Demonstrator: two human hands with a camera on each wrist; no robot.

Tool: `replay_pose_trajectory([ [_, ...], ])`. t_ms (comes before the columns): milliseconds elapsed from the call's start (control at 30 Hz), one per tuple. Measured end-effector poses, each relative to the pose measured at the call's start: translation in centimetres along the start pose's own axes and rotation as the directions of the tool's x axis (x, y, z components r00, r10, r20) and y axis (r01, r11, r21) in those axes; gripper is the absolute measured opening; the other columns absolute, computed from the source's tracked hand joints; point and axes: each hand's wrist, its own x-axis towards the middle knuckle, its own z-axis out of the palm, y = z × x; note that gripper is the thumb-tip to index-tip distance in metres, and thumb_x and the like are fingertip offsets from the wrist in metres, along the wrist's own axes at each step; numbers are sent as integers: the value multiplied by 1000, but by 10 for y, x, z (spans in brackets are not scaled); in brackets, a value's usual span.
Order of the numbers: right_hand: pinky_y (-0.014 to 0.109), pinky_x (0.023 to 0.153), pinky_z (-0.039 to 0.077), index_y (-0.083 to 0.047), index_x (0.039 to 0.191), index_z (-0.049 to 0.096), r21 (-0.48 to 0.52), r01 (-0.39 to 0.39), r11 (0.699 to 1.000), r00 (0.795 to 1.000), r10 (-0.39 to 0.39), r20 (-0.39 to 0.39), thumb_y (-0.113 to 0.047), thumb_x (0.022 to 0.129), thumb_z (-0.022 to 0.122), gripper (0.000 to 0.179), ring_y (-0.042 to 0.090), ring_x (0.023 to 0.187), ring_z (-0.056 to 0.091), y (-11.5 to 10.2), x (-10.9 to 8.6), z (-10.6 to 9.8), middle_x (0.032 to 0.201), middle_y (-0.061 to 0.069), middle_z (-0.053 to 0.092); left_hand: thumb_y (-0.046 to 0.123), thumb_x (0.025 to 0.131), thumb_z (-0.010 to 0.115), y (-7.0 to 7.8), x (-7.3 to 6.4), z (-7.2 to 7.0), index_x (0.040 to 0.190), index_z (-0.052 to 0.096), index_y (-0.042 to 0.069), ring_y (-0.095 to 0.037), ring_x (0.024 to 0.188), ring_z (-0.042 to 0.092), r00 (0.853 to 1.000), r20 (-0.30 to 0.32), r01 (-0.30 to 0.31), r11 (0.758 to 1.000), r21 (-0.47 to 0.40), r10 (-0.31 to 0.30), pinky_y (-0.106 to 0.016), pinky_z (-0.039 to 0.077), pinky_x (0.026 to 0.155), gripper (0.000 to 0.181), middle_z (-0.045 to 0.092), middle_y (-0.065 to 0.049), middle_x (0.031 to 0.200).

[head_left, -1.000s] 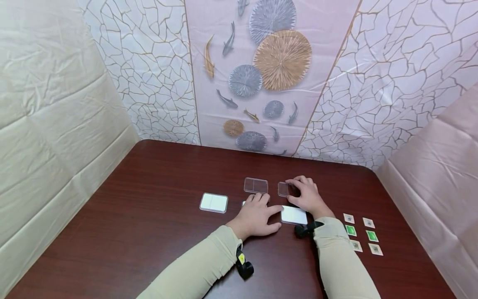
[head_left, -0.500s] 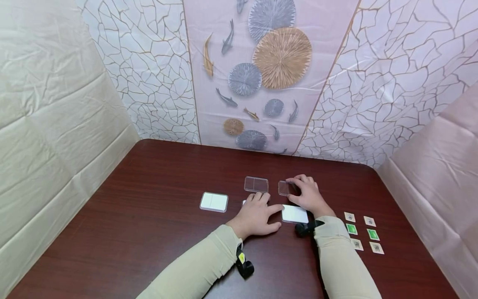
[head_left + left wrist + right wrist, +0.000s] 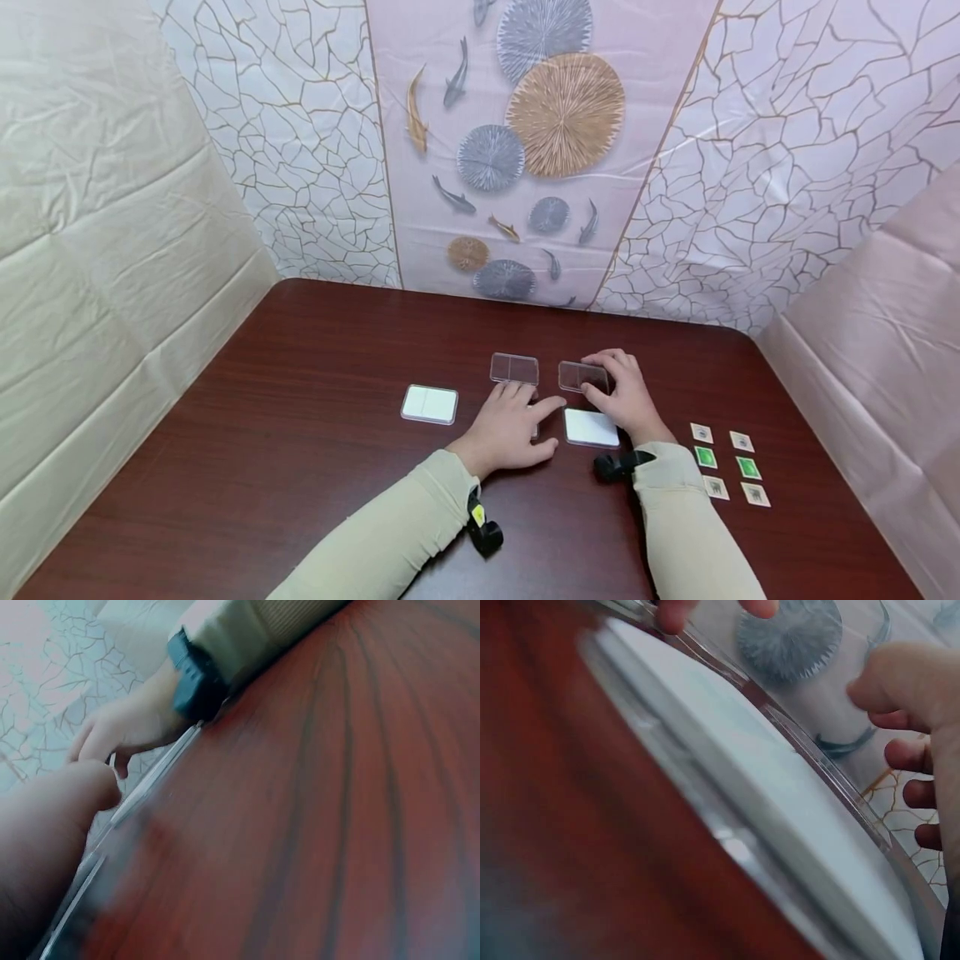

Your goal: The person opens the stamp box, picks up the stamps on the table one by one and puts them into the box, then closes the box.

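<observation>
My left hand point(image 3: 510, 427) lies with loosely spread fingers over a flat case point(image 3: 535, 429), most of which it hides. At its fingertips is a clear plastic lid point(image 3: 514, 368) with a line across its middle. My right hand point(image 3: 626, 398) is at the right end of a second clear lid point(image 3: 572, 377), thumb and fingers apart; contact is hard to tell. Just in front of that lid lies a clear case with a white insert point(image 3: 591, 427), also close up in the right wrist view, where the right thumb and fingers hold nothing.
Another white-filled case point(image 3: 429, 404) lies to the left on the dark red-brown table point(image 3: 285, 433). Several small stamp-like squares, including a green one point(image 3: 748, 467), lie in two columns at the right. Patterned cloth point(image 3: 487, 150) hangs behind the table.
The right fingers have spread and drawn back to the right, uncovering more of the lid. The left hand has shifted slightly left and away from the white-filled case.
</observation>
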Motion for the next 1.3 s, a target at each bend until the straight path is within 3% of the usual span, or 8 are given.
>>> replay_pose_trajectory([
  [200,50,90,41,-12,111,70,31,72,997,997,-72,-25,-11,85,75,27,27,110,50,-13,-13,4,115,7,58,52,88,58,-25,-15,-5,143,54,27,-23,116,50,994,-108,6,998,-59,-12,-44,36,109,61,57,-3,121],
  [367,44,89,45,-14,107,72,-4,129,992,992,-129,14,-13,83,76,24,20,105,55,-19,-23,6,109,0,61,49,86,60,-59,-38,-13,141,56,21,-27,114,51,985,-169,10,995,-101,-27,-46,37,106,62,57,-5,117],
  [467,42,89,45,-14,106,72,-22,141,990,990,-141,21,-14,83,75,24,19,104,54,-21,-27,5,108,-1,61,46,84,62,-81,-54,-17,138,57,18,-29,112,52,979,-192,43,992,-119,-66,-48,38,105,62,58,-7,115],
  [633,43,89,44,-14,106,72,-67,136,988,990,-133,49,-15,82,74,24,21,103,53,-20,-30,4,107,0,62,47,80,66,-109,-76,-23,138,57,17,-29,113,50,976,-142,144,979,-147,-165,-48,38,104,65,57,-7,118],
  [800,46,87,45,-15,103,73,-127,144,981,985,-130,110,-16,83,71,20,22,98,53,-20,-34,2,104,0,61,50,80,67,-126,-89,-28,142,55,16,-29,114,49,978,-45,193,967,-164,-203,-48,40,102,71,55,-8,124],
  [933,47,84,46,-16,101,74,-136,158,978,981,-139,139,-15,84,69,18,21,95,53,-21,-35,0,103,-1,61,50,78,69,-134,-94,-31,143,55,15,-28,116,51,981,-15,186,967,-173,-191,-48,42,101,75,57,-8,128],
  [1300,44,83,46,-16,100,73,-139,140,980,984,-121,133,-16,85,69,15,18,95,52,-27,-36,-3,99,-3,61,46,76,75,-145,-99,-38,137,60,10,-28,121,53,991,-28,124,969,-213,-133,-48,43,102,72,58,-7,131],
])
